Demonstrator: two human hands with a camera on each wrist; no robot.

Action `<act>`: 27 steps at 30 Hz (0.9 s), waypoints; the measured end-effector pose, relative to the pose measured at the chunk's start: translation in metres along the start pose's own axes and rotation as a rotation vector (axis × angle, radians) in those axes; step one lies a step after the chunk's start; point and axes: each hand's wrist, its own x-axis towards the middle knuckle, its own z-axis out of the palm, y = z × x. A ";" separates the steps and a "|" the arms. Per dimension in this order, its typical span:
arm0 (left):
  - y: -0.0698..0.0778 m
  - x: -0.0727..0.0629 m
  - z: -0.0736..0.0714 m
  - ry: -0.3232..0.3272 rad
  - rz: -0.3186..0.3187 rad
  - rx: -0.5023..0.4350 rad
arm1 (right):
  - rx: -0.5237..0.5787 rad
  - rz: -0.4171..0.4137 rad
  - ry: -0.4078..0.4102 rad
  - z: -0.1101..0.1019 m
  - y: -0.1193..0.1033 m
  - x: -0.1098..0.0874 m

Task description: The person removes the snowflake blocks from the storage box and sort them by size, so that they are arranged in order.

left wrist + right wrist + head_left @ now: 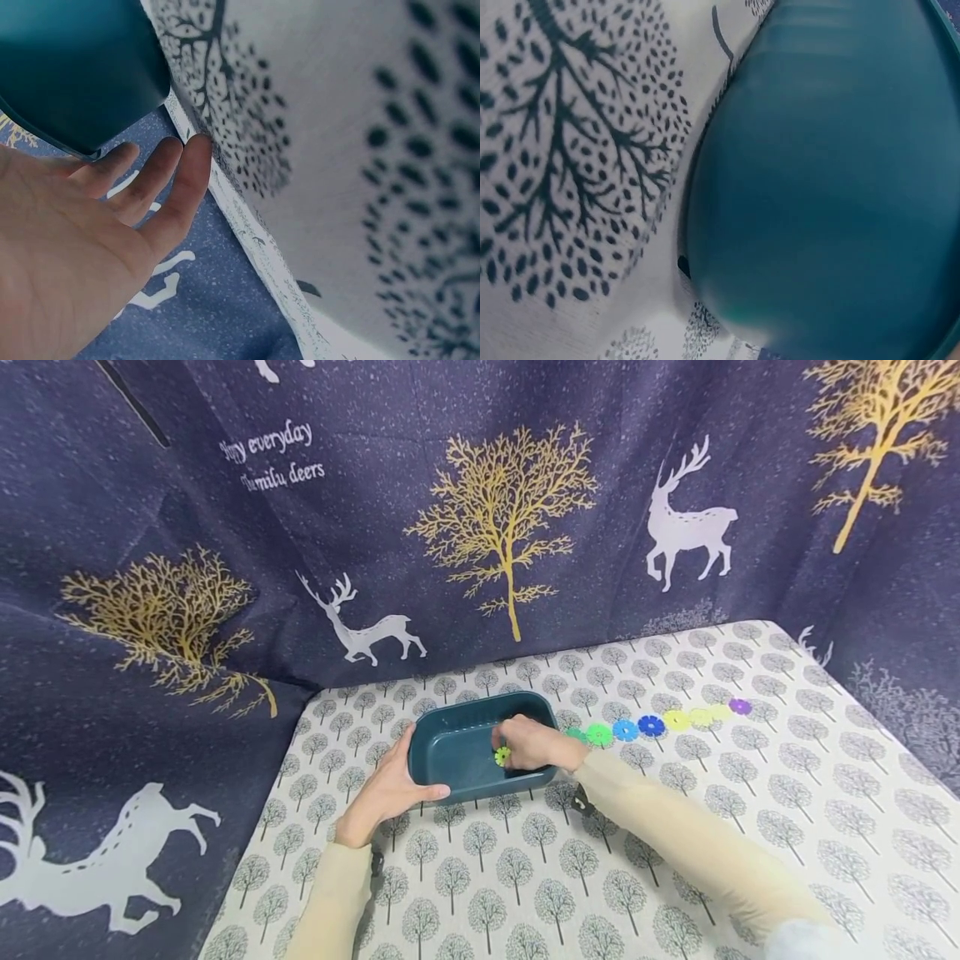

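A dark teal plastic basin sits on the tree-print cloth. At its left end my left hand holds it, thumb over the near rim and fingers along the outer left side. In the left wrist view those fingers reach past the basin's corner. My right hand is down inside the basin and pinches a yellow-green snowflake disc. Its fingertips are partly hidden. Only the basin's outer wall and the cloth show in the right wrist view.
Right of the basin runs a row of several snowflake discs: green, light blue, dark blue, yellow and purple among them. A dark blue curtain with deer and trees hangs behind the table.
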 end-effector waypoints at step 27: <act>-0.002 0.000 0.000 -0.009 0.007 -0.022 | 0.515 -0.058 0.329 -0.008 -0.001 -0.023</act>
